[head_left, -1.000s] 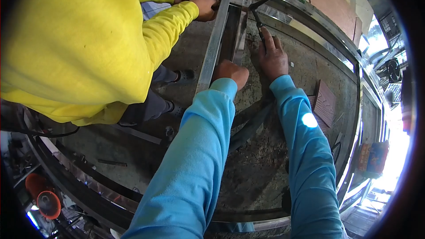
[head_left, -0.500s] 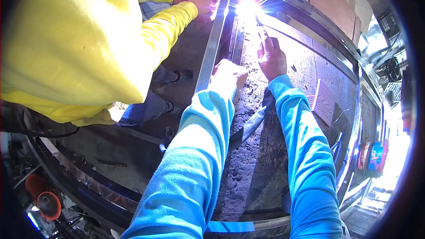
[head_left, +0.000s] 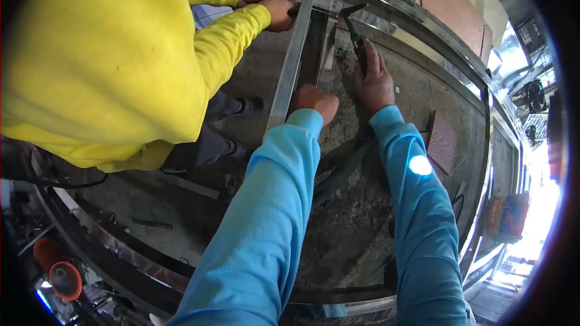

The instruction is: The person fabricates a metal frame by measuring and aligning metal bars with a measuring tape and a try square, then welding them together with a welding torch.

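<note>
My right hand (head_left: 373,81) is wrapped round the handle of a dark welding torch (head_left: 355,35), whose curved neck rises to the metal frame at the top. A small red glow shows on the metal near its head. Closed round a metal bar (head_left: 323,60), my left hand (head_left: 314,102) rests beside a longer square tube (head_left: 294,54). A co-worker in yellow holds both hands (head_left: 275,6) together at the upper end of that tube, apart from mine.
The large metal frame (head_left: 447,48) curves round the work area above the floor. A brown board piece (head_left: 441,143) lies at the right, near a colourful bucket (head_left: 507,217). Orange cones (head_left: 65,281) stand at lower left. The co-worker's feet (head_left: 249,105) are inside the frame.
The bright arc and its purple glare are gone, leaving a small red spot. My right hand has moved slightly down with the torch. My left hand stays about where it was.
</note>
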A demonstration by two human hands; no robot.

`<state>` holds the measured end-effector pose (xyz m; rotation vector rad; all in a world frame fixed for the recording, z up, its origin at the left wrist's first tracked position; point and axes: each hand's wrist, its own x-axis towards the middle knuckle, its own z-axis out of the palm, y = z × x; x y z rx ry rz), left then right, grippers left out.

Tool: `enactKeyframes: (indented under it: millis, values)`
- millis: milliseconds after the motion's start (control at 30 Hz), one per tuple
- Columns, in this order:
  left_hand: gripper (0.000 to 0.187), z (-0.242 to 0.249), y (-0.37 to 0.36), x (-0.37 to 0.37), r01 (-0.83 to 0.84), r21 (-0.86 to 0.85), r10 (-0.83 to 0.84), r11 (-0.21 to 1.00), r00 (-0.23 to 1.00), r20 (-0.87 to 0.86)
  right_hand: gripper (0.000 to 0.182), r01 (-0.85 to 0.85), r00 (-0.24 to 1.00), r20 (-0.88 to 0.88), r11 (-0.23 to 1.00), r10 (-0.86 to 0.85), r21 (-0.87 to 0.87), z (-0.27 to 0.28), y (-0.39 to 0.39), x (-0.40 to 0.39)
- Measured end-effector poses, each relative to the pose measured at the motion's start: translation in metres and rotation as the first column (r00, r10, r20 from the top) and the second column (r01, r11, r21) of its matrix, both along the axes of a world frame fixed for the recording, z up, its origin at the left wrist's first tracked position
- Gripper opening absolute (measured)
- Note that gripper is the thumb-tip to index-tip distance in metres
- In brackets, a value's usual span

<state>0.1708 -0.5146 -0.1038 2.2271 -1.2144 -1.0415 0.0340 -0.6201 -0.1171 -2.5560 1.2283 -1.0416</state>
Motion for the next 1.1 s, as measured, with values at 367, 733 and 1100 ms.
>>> enactKeyframes:
  millis: [367, 733, 1100]
  values:
    - [0.034, -0.014, -0.005, 0.002, 0.445, 0.071, -0.429, 0.893, 0.793, 0.432, 0.057, 0.014, 0.995, -0.096, 1.0, -0.012, 0.02, 0.005, -0.004, -0.007]
    - [0.034, -0.015, -0.002, 0.0, 0.288, -0.056, -0.259, 0.956, 0.918, 0.3, 0.055, 0.003, 0.981, -0.197, 1.0, 0.001, 0.018, 0.002, -0.007, -0.003]
    - [0.044, 0.017, 0.003, -0.008, -0.341, 0.098, 0.353, 0.935, 0.921, -0.163, 0.061, -0.105, 0.975, -0.204, 0.991, 0.085, -0.088, -0.01, -0.017, -0.009]
